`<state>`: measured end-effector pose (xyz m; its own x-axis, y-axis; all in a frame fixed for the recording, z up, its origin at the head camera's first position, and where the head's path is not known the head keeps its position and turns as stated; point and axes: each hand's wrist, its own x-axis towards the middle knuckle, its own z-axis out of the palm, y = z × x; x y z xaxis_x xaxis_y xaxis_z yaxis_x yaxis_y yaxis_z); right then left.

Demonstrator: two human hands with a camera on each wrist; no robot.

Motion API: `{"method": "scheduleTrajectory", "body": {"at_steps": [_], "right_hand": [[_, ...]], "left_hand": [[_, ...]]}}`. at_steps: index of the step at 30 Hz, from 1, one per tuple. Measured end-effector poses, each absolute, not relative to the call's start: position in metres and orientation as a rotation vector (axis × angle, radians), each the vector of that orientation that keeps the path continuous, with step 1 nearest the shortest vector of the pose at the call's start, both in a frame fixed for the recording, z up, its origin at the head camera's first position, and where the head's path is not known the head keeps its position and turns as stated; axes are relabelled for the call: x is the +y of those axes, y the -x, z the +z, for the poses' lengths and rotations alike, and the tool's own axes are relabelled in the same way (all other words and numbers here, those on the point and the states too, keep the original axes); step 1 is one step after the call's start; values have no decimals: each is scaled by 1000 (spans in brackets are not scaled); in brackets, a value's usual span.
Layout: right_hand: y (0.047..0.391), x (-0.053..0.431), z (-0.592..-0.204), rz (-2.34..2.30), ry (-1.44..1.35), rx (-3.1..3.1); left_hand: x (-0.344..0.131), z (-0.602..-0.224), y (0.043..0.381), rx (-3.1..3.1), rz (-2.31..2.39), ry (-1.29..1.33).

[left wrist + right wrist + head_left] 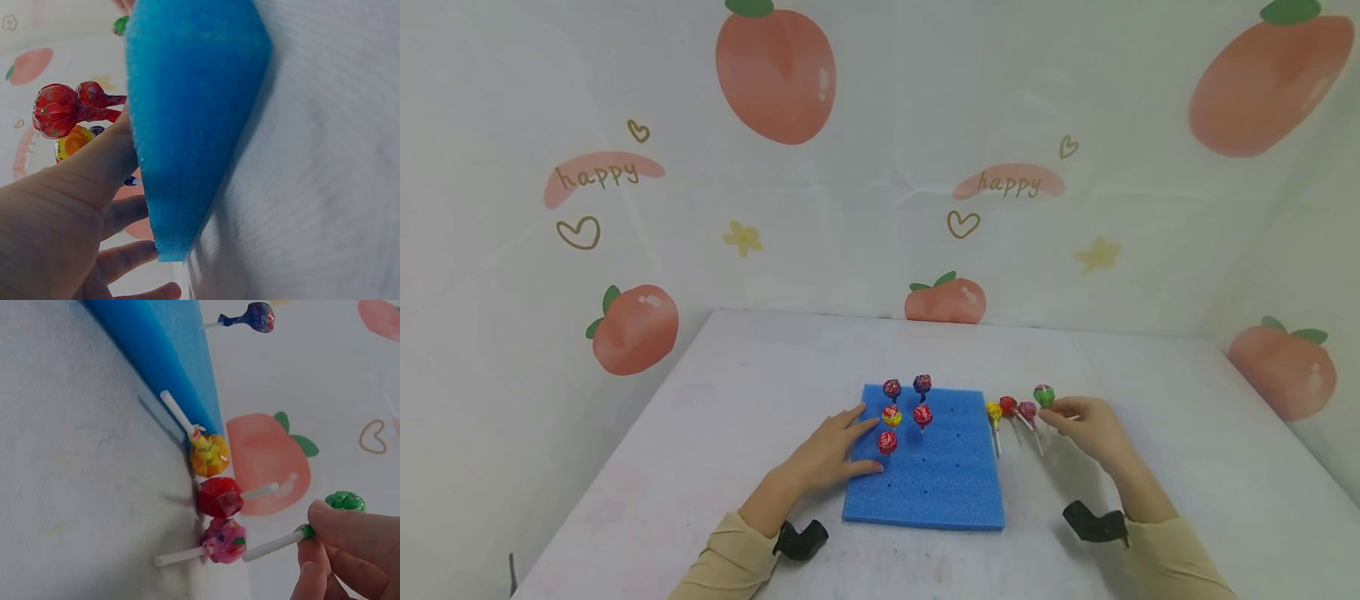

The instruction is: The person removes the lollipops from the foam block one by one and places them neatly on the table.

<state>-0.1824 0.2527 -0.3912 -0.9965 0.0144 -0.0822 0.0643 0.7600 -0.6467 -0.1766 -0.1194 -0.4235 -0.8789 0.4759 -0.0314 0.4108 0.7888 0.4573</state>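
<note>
Between thumb and fingers, my right hand [1086, 425] pinches a green lollipop [1043, 396] just above the table; in the right wrist view its white stick [275, 545] points left. My left hand [827, 454] rests with spread fingers on the left edge of a blue foam block [947, 492]. Several wrapped lollipops stand upright in the foam: two dark ones at the back, a yellow one [891, 416] and a red one [922, 416] in the middle, another red lollipop [887, 442] nearer. Small holes dot the foam's surface.
Right of the foam lie a yellow lollipop [210, 456], a red lollipop [220, 497] and a pink lollipop [224, 540] on the white-covered table [737, 350]. Behind hangs a white cloth [865, 225] printed with fruit. Black devices [1093, 522] sit at both wrists.
</note>
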Motion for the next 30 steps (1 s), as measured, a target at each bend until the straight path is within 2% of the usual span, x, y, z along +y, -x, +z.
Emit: {"method": "scheduleTrajectory", "body": {"at_steps": [30], "right_hand": [[189, 274, -413, -1042, -172, 2794]], "left_hand": [[-120, -424, 177, 2822, 686, -714]]}}
